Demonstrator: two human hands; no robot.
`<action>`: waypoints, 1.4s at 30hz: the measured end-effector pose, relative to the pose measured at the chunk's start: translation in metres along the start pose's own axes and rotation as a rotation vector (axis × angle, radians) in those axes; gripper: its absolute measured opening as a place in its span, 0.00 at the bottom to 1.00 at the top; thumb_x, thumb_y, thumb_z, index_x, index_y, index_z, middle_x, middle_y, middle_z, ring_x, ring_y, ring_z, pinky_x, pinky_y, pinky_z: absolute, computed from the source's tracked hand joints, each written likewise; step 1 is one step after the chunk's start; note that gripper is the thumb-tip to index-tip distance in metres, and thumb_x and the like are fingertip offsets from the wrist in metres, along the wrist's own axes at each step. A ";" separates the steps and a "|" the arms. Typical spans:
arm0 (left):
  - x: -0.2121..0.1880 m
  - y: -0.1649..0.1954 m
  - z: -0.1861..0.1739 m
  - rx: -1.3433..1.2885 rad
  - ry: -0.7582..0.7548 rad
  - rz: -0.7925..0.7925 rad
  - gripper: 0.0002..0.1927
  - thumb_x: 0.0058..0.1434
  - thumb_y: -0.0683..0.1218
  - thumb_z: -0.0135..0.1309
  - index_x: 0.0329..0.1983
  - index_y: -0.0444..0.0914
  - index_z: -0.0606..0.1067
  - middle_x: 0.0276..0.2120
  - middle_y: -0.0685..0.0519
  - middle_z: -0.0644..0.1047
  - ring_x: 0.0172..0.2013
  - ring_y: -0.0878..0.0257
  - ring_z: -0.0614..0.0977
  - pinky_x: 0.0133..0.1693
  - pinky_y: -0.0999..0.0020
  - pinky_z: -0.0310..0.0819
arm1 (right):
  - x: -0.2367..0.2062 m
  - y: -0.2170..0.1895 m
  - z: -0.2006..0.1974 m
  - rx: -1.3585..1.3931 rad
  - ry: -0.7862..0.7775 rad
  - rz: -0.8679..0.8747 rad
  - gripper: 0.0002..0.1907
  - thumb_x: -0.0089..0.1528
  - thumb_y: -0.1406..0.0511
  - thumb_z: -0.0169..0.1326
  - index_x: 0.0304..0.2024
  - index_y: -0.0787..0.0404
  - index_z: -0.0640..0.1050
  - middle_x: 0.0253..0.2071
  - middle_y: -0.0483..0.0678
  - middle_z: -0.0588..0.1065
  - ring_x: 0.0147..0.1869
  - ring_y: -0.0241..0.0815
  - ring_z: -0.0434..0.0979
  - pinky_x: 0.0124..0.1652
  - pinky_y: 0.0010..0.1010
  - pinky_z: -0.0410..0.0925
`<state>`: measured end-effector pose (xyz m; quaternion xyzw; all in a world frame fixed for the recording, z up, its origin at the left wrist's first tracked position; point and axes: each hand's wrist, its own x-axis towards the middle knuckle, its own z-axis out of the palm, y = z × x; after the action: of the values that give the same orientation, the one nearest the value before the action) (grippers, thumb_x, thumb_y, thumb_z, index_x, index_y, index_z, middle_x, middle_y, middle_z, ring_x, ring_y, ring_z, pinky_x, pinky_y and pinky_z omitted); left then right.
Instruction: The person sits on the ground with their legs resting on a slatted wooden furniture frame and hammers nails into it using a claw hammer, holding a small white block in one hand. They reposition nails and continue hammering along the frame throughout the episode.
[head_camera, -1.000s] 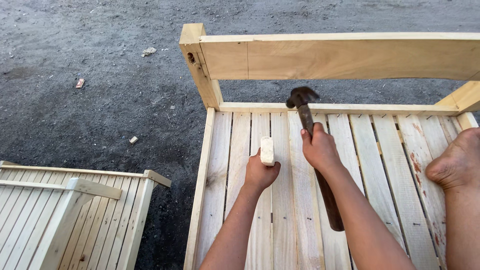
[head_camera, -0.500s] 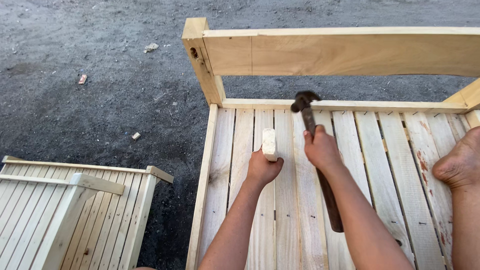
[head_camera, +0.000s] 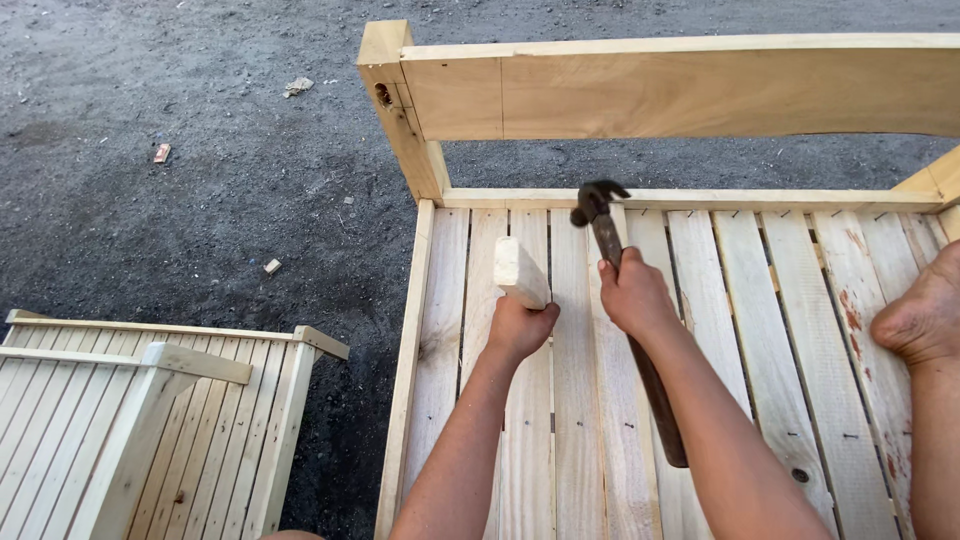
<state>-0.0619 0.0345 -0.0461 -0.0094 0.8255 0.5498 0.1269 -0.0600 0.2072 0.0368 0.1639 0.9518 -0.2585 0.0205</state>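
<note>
**Hammer and block over the slats**

Gripping a claw hammer (head_camera: 630, 300) high on its handle, the right hand (head_camera: 635, 293) has its fingers wrapped shut around the shaft, the dark head raised above the pale slatted panel (head_camera: 760, 330). The hammer looks head-heavy and rigid; a hold lower on the handle would likely give more swing. The left hand (head_camera: 518, 328) closes around the lower end of a small wooden block (head_camera: 519, 272), tilted just above the slats, light and stiff by its look. A bare foot (head_camera: 925, 320) rests on the panel's right. Another slatted frame (head_camera: 150, 400) lies on the dark ground (head_camera: 200, 150).
</note>
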 end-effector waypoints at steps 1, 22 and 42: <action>0.001 0.000 0.000 0.038 0.004 0.003 0.13 0.54 0.49 0.58 0.36 0.35 0.80 0.33 0.42 0.84 0.37 0.49 0.86 0.41 0.57 0.80 | -0.003 -0.004 -0.008 0.009 0.038 -0.045 0.20 0.69 0.55 0.47 0.47 0.68 0.70 0.36 0.70 0.78 0.42 0.72 0.79 0.44 0.58 0.71; -0.034 0.043 0.020 0.193 0.133 0.088 0.23 0.54 0.45 0.59 0.53 0.43 0.68 0.35 0.42 0.83 0.38 0.40 0.84 0.42 0.48 0.78 | -0.022 0.011 -0.027 0.076 0.091 -0.078 0.18 0.69 0.56 0.48 0.44 0.66 0.69 0.31 0.67 0.78 0.38 0.71 0.79 0.38 0.58 0.70; -0.036 0.045 0.021 0.284 0.064 0.081 0.28 0.53 0.51 0.64 0.53 0.40 0.66 0.36 0.42 0.83 0.38 0.42 0.85 0.40 0.49 0.78 | 0.009 0.013 0.020 -0.041 -0.088 0.057 0.22 0.70 0.52 0.47 0.46 0.67 0.68 0.39 0.68 0.79 0.46 0.70 0.80 0.45 0.57 0.71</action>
<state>-0.0300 0.0674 -0.0048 0.0243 0.8984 0.4315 0.0783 -0.0653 0.2102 0.0118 0.1792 0.9500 -0.2450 0.0730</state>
